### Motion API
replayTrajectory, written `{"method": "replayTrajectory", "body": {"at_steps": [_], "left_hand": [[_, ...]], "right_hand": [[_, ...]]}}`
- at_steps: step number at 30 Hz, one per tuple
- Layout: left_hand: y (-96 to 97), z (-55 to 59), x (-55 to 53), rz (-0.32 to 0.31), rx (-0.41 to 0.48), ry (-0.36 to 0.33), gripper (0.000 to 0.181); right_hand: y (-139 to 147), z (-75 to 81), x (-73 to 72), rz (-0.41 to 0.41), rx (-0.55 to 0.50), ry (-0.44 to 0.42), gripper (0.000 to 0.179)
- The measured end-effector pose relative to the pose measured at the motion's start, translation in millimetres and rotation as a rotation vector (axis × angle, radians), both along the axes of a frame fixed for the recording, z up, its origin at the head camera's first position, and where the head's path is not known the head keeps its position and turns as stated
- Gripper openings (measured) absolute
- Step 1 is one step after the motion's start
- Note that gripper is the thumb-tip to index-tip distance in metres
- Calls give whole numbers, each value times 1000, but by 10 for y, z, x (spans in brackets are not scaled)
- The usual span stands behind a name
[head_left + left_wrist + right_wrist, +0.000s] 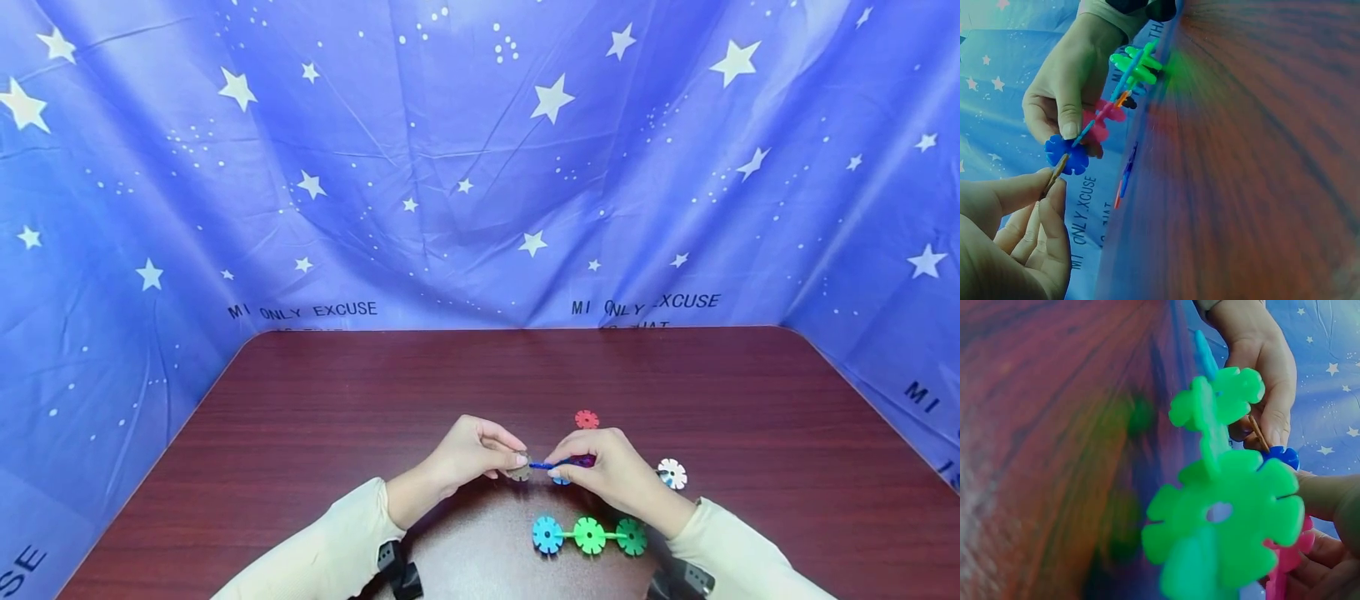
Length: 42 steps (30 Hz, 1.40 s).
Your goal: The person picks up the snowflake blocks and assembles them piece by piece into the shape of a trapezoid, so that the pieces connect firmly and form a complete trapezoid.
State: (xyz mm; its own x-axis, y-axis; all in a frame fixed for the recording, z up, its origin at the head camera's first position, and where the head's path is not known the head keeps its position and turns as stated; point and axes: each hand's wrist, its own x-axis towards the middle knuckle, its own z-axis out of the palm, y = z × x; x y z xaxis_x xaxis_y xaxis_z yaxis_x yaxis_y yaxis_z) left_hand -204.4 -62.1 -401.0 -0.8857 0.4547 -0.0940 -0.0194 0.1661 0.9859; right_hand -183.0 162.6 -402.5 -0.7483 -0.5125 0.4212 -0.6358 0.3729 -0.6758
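My left hand (480,450) pinches a brown notched disc (519,474) between thumb and fingers. A dark blue notched disc (1059,150) meets the brown disc's edge in the left wrist view. My right hand (603,467) grips the piece with the dark blue disc, thumb against it. Pink notched discs (1100,128) show beside the right fingers, partly hidden by them. Both hands face each other low over the table, fingertips close together.
Nearer the body lies a linked row with a light blue disc (547,535), a green disc (590,535) and a darker green disc (632,537). A red disc (587,419) lies behind the right hand, a white disc (673,474) right of it. Starry cloth (450,167) surrounds the wooden table (337,392).
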Motion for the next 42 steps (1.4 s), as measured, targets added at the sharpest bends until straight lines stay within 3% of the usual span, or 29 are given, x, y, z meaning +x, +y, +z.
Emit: {"method": "replayTrajectory", "body": {"at_steps": [11, 20, 23, 31, 37, 42], "left_hand": [[50, -4, -10, 3, 25, -26, 23], [94, -44, -16, 7, 32, -73, 18], [103, -52, -50, 3, 32, -65, 20], [147, -56, -173, 11, 9, -37, 21], [172, -71, -309, -13, 18, -72, 22], [235, -110, -447, -126, 26, -56, 26]], "right_hand": [[-30, -12, 3, 21, -61, 122, 8], [-20, -25, 21, 23, -57, 109, 6], [-25, -9, 28, -15, -42, 62, 6], [-32, 60, 80, -179, 70, -160, 5], [40, 96, 103, -175, 114, -245, 7], [115, 142, 117, -124, 144, -313, 15]]}}
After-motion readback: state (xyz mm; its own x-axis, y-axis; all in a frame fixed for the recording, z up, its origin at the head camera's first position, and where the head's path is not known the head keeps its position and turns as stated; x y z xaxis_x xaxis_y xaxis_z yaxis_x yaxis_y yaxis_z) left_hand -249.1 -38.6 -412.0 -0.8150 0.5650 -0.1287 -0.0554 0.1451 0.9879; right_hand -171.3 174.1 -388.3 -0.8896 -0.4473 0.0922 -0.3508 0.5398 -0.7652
